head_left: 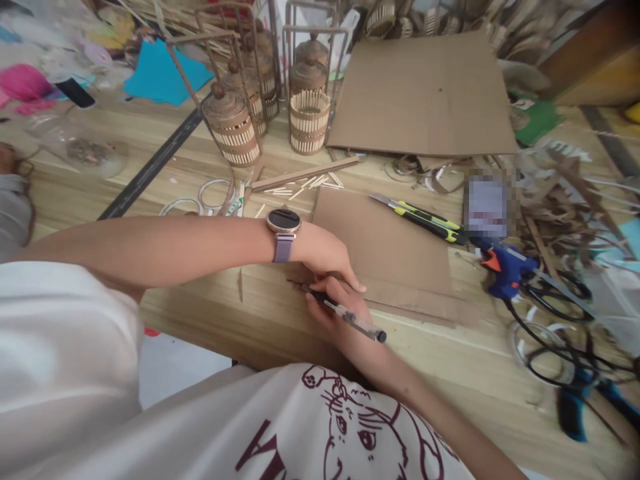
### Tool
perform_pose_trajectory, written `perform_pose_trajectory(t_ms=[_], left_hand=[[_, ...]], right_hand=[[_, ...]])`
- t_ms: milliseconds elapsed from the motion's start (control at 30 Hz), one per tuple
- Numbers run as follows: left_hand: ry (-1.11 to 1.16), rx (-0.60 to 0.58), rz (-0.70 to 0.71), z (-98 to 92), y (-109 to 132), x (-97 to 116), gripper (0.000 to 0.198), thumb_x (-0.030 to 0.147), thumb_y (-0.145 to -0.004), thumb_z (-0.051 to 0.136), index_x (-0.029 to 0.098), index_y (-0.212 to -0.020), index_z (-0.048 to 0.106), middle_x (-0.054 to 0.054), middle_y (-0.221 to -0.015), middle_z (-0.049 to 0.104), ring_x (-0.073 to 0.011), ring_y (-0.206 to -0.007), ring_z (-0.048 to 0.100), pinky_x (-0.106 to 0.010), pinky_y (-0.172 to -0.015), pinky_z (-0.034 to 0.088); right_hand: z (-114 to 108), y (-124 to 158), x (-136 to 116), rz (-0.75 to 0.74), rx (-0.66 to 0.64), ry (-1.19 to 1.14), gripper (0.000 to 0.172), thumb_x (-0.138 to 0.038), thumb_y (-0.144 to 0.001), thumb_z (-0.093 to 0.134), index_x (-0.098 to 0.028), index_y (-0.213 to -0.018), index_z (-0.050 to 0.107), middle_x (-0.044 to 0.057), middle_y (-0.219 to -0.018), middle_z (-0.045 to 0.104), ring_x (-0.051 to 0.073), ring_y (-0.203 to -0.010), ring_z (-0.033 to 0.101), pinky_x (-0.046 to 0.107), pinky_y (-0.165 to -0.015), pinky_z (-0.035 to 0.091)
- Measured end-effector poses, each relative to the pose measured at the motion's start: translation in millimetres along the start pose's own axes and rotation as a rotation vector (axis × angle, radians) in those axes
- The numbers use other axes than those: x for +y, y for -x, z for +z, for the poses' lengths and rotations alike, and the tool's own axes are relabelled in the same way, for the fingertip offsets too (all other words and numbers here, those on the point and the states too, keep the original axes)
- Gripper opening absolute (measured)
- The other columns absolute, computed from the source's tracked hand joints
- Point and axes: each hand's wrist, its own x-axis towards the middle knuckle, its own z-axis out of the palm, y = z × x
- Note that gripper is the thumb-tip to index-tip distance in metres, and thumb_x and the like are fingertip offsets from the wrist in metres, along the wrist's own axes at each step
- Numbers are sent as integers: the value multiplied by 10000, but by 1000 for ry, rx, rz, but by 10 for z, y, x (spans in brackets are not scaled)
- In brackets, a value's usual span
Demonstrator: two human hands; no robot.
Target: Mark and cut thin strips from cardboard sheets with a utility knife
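Observation:
My right hand (pixel 337 307) is closed around a pen (pixel 350 321) with a clear barrel and black ends. The pen slants, its tip pointing left near the lower left edge of a small cardboard sheet (pixel 380 247). Just above it, my left hand (pixel 327 250), with a watch on its wrist, rests on that sheet, one finger stretched toward the right hand. Its other fingers are partly hidden. Along the sheet's front edge lies a narrow cardboard strip (pixel 425 303). A yellow and black utility knife (pixel 425 220) lies across the sheet's far right corner.
Small lidded stick baskets (pixel 233 130) in frames stand at the back, beside a large cardboard sheet (pixel 425 93). A blue glue gun (pixel 513 270), cables and pliers (pixel 575 407) lie at right among brown scraps. Short sticks (pixel 313 182) and scissors (pixel 215 193) lie beyond my left arm.

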Motion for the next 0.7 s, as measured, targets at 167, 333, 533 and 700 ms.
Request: perform_pose_trajectory(t_ms=[167,333,533,700], left_hand=[[-159,-196,112,-61,-3,23,735,45,-799,711,465,-1387,576,38,-913,792,-158,-695,608,-253,-675,358],[-255,-236,90,-75,-27,31,780,100,-816,741,482,-1445,483,24,-928,785,-166,-690,607,-247,-599,334],[-237,-203,76,-67,-18,28,775,84,-799,749,506,-1406,520,31,-829,761,-159,-625,578,-239,-565,310],[-198,-165,83,-52,-15,18,759,63,-765,764,506,-1354,583,54,-698,705,-144,-565,527,-222,-536,289]], right_hand=[[-259,136,-1,116,-15,32,62,-194,-909,580,-230,-859,585,9,-816,696,145,-721,644,258,-636,480],[-674,413,114,286,84,109,139,-341,-915,591,-234,-838,637,9,-726,686,162,-651,645,270,-596,481],[-1338,866,277,598,196,419,282,-532,-881,565,-268,-805,629,40,-770,698,210,-602,614,336,-546,453],[-1767,806,303,614,251,684,322,-550,-908,450,-283,-771,567,82,-761,690,250,-615,620,356,-541,398]])
